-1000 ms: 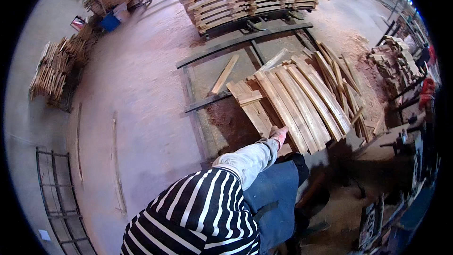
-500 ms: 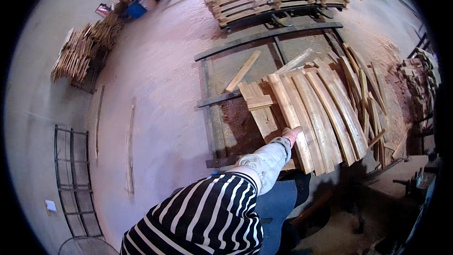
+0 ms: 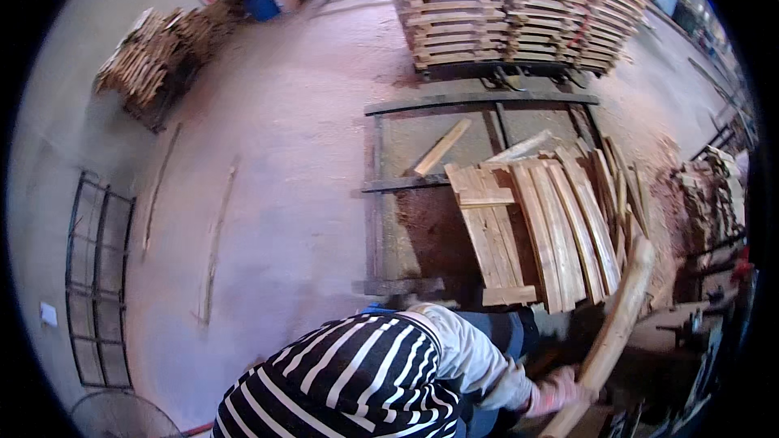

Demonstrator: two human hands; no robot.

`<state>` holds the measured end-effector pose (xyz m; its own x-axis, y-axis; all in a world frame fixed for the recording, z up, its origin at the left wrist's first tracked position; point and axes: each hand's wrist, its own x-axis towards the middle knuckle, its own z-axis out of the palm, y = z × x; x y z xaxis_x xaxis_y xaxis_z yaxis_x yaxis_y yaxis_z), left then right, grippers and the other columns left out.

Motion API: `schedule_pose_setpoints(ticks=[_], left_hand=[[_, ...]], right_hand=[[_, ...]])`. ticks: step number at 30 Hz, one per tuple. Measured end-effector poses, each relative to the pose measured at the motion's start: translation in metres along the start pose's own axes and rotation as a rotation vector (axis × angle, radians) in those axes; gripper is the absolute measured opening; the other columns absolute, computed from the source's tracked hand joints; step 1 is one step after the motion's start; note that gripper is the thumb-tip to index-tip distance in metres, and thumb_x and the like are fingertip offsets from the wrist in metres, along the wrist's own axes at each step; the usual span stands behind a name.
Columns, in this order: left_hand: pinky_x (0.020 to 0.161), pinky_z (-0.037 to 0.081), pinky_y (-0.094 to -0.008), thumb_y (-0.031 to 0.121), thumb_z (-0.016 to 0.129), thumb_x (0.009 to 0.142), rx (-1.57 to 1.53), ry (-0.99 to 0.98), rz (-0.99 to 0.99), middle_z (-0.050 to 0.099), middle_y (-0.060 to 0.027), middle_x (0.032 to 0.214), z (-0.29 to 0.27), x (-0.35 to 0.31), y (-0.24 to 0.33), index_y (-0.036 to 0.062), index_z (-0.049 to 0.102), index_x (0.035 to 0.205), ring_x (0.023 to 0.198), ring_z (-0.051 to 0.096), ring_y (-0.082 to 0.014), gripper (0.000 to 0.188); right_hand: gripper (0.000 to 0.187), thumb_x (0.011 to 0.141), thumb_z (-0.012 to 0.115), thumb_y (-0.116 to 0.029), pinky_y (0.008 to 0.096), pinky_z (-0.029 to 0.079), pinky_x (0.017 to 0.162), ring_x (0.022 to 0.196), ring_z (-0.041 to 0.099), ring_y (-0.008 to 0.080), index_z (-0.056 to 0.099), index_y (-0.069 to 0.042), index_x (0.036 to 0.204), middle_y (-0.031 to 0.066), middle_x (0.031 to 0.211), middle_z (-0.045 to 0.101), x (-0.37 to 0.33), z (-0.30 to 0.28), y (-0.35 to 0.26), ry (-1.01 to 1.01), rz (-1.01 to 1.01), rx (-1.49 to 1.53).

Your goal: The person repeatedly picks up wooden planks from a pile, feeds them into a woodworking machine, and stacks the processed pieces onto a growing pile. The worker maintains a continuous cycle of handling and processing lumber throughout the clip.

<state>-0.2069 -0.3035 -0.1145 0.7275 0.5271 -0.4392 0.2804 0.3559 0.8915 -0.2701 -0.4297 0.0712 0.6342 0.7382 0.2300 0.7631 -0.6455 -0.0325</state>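
My left hand (image 3: 558, 392), in a pinkish glove and a pale sleeve cover below a striped sleeve, grips the left edge of a long wooden board (image 3: 621, 316). The fingers are somewhat blurred. The board slants from the bottom edge up to the right, over the near right corner of a board pile. In that pile, several long boards (image 3: 560, 231) lie side by side, and a short crosspiece (image 3: 510, 296) sits at their near left end. My right hand is not in view.
The pile rests by a dark metal frame (image 3: 479, 100) on the floor. Beyond it stands a tall stack of slats (image 3: 462, 12) on a cart. Metal machine parts (image 3: 690, 324) are at the near right. A metal rack (image 3: 97, 276) and a slat heap (image 3: 162, 57) are on the left.
My left hand has moved from the pile toward the lower right, carrying a board off its top and turning it. The view has shifted, with the pile slightly lower and farther right.
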Motion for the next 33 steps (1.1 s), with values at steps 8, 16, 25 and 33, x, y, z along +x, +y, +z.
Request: schedule_pose_setpoints(ticks=[8,16,25,33], left_hand=[[0.097,0.046,-0.0434,0.055,0.07,0.083,-0.005,-0.872,0.172,0.063,-0.0224,0.114,0.05,-0.166,0.045,-0.0034,0.055,0.13,0.112,0.058,-0.0311,0.077],[0.065,0.057,-0.0329,0.029,0.074,0.09,-0.49,-0.508,-0.151,0.063,-0.005,0.094,0.028,-0.042,-0.001,0.0101,0.056,0.122,0.079,0.065,-0.0175,0.041],[0.088,0.056,-0.0471,0.032,0.067,0.094,-0.546,0.3,-0.393,0.061,-0.0202,0.121,-0.226,0.157,-0.055,-0.0031,0.054,0.127,0.103,0.064,-0.0344,0.05],[0.101,0.049,-0.0549,0.034,0.072,0.088,-0.26,0.51,-0.464,0.053,-0.0235,0.138,-0.261,0.257,-0.1,-0.0004,0.048,0.137,0.126,0.054,-0.0412,0.065]], right_hand=[[0.094,0.082,0.077,-0.052,0.0504,0.044,0.107,0.13,0.049,0.0458,0.037,-0.005,0.154,0.0257,0.154,0.038,-0.156,-0.017,0.03,0.033,0.437,-0.092],[0.087,0.087,0.072,-0.049,0.0498,0.046,0.105,0.129,0.05,0.0464,0.038,-0.003,0.153,0.0272,0.152,0.04,-0.229,-0.022,0.024,0.17,0.762,-0.216],[0.079,0.093,0.066,-0.047,0.0492,0.047,0.103,0.128,0.051,0.047,0.039,-0.001,0.152,0.029,0.15,0.042,-0.138,0.013,0.149,0.53,0.979,-0.018],[0.072,0.099,0.062,-0.044,0.0487,0.049,0.102,0.127,0.052,0.0476,0.041,0.0,0.151,0.0305,0.149,0.044,-0.135,0.0,0.088,0.254,1.033,-0.137]])
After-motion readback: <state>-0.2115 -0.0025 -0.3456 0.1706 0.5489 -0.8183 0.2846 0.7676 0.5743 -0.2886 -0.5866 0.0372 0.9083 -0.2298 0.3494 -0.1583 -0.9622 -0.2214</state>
